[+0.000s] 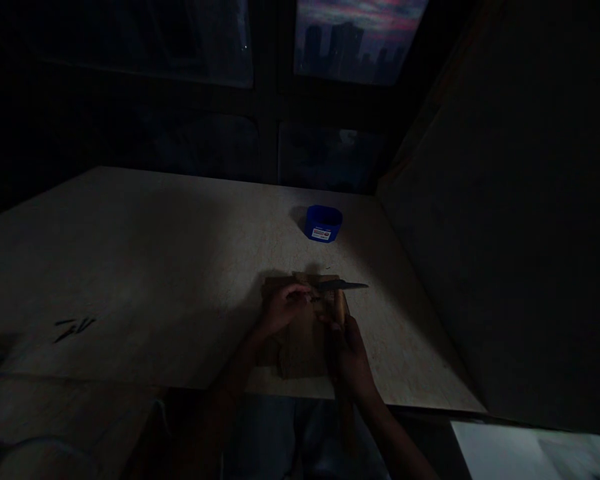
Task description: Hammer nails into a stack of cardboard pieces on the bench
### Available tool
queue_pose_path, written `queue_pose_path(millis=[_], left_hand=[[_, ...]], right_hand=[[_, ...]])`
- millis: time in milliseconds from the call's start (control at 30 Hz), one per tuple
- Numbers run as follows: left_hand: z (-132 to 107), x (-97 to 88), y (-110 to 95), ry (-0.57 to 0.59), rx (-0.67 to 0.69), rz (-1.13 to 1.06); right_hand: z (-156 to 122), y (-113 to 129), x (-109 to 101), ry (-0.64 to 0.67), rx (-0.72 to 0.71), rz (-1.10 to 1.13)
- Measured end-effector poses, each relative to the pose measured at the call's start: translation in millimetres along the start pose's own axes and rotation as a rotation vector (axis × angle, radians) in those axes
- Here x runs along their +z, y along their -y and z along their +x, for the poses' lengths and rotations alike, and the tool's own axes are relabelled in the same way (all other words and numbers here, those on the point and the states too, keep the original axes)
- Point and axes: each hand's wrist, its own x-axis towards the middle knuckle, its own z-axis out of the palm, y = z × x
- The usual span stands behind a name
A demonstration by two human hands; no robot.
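My right hand (pixel 347 347) is wrapped around the wooden handle of a hammer (pixel 340 303). Its long dark head lies crosswise at the top of the handle and tapers to the right. Below the fist the handle runs down toward my lap. Just left of the hammer head, my left hand (pixel 283 310) rests over brown cardboard (pixel 303 347) with its fingertips pinched together. Something small and dark shows by those fingertips, too dim to name. The cardboard lies in overlapping pieces near the table's front edge.
A blue plastic container (pixel 323 223) with a white label stands beyond the cardboard. Several small dark slender pieces (pixel 74 327) lie at the left of the pale table (pixel 180 267). A dark wall (pixel 505 233) borders the right side, and windows line the back. The light is very dim.
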Motion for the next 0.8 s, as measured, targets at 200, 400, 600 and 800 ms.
queue_pose_path(millis=[200, 400, 600, 800], left_hand=[[5, -22.0, -13, -0.163, -0.120, -0.374], [-17, -55.0, -20, -0.381, -0.088, -0.459], [-65, -114.0, -17, -0.664, -0.017, -0.169], [-125, -213.6, -7, -1.223, 0.015, 0.315]], right_hand=[[-1, 1, 1, 0.022, 0.008, -0.022], [1, 0, -2, 0.006, 0.021, -0.002], [-11, 26, -17, 0.020, 0.071, 0.007], [-24, 40, -35, 0.010, 0.156, -0.029]])
